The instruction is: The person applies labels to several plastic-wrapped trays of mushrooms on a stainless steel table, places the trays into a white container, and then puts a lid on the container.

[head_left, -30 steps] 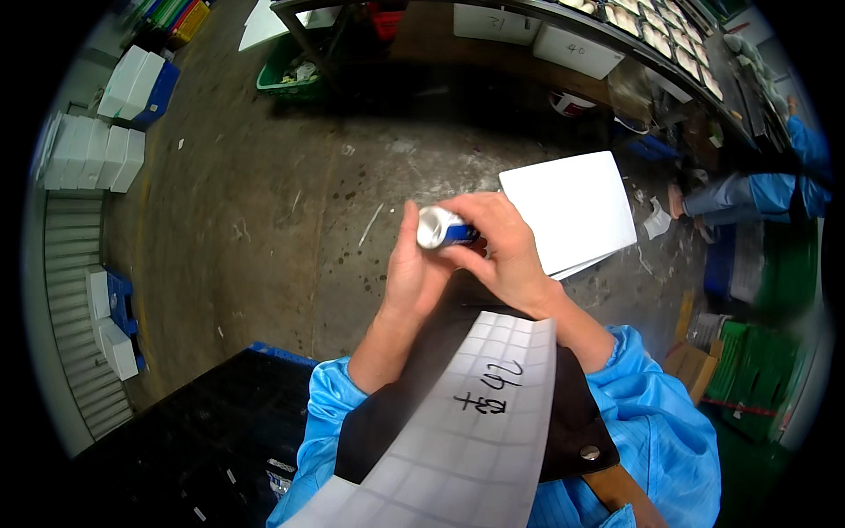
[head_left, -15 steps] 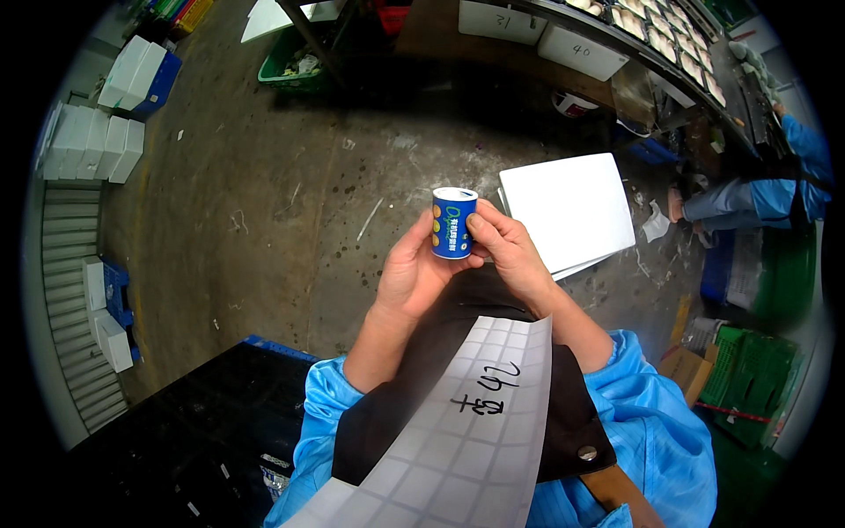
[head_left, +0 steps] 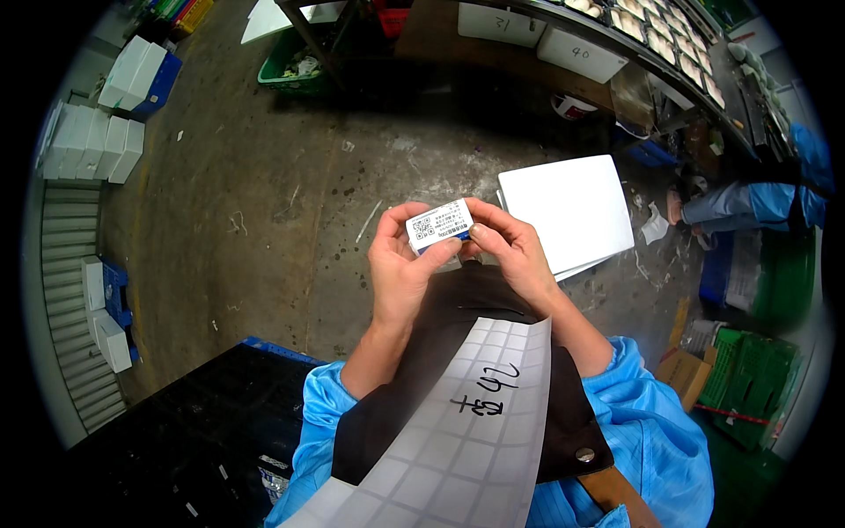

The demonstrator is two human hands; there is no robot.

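Observation:
Between my hands, in front of the dark apron (head_left: pixel 475 295), is a small label roll (head_left: pixel 437 224). Its upward face is white with a square code and fine print, and a strip of blue shows at its lower edge. My left hand (head_left: pixel 402 264) grips the left end, thumb pressed along the bottom edge. My right hand (head_left: pixel 510 251) holds the right end, thumb on the near corner and fingers behind. The fingers hide the roll's far side. A curved white grid-lined sheet (head_left: pixel 475 422) with handwriting covers part of the apron below my wrists.
White foam lids (head_left: pixel 568 216) lie on the floor to the right. A rack with mushroom trays (head_left: pixel 660 44) stands at the upper right, near a person in blue (head_left: pixel 739 202). White foam boxes (head_left: pixel 92 145) stack at left; black crates (head_left: pixel 202 431) sit at lower left.
The label roll has been turned in my hands, from its upright blue side to a white coded face tilted up. My left thumb has come across its front.

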